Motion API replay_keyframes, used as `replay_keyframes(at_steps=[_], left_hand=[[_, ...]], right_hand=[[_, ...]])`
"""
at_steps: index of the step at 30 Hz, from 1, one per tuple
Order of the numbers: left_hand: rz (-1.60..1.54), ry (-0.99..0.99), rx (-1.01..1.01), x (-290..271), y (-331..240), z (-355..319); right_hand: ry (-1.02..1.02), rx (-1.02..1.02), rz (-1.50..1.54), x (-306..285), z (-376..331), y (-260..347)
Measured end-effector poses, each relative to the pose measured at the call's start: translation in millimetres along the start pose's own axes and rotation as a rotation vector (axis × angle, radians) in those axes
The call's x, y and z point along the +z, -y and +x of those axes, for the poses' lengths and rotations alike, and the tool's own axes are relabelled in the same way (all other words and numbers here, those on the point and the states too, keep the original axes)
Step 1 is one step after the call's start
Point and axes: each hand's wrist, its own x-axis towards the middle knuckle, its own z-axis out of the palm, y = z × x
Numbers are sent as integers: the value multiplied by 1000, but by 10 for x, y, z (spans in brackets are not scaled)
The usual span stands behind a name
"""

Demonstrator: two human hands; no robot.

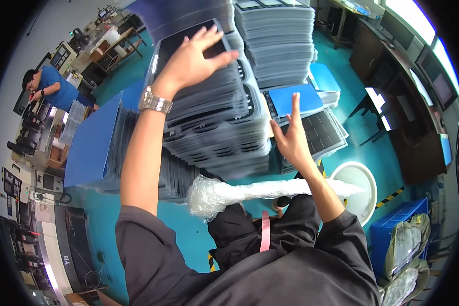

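Observation:
My left hand (pixel 194 58) lies flat, fingers spread, on top of a tall stack of dark plastic trays (pixel 214 122). A metal watch (pixel 155 101) sits on that wrist. My right hand (pixel 292 133) is open with fingers apart beside the right side of the same stack, holding nothing. A twisted rope of clear plastic wrap (pixel 250 192) hangs across in front of my body, below both hands. My black sleeves come in from the lower edge.
A second tall tray stack (pixel 280 41) stands behind. Blue sheets (pixel 89 143) cover a stack at left, more blue sheets (pixel 296 97) at right. A white round bin (pixel 359 186) and blue crate (pixel 392 229) are at right. A person in blue (pixel 53 86) works far left by machines.

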Motion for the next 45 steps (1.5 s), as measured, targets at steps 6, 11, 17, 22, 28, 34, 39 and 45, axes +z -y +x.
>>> replay_keyframes(at_steps=[6,11,17,22,28,34,39,45], left_hand=[[-363,258,-184,56,-8,108],[-441,277,-191,34,-25,140],[-350,336,-210,-32,-34,168],[-372,127,-123,-67,-210,33],[-606,178,-148,-65,-233,79],[-542,223,-161,-106,-51,104],[-282,175,10,-101,-230,149],[80,-134,245,-175,-252,89]], right_hand=[[87,1,89,-105,252,436],[106,22,154,-29,349,517],[182,-12,117,20,455,674],[182,-30,116,24,447,640],[222,43,157,2,429,572],[226,61,137,82,370,558],[143,-45,140,109,277,591],[115,-103,258,96,302,799]])
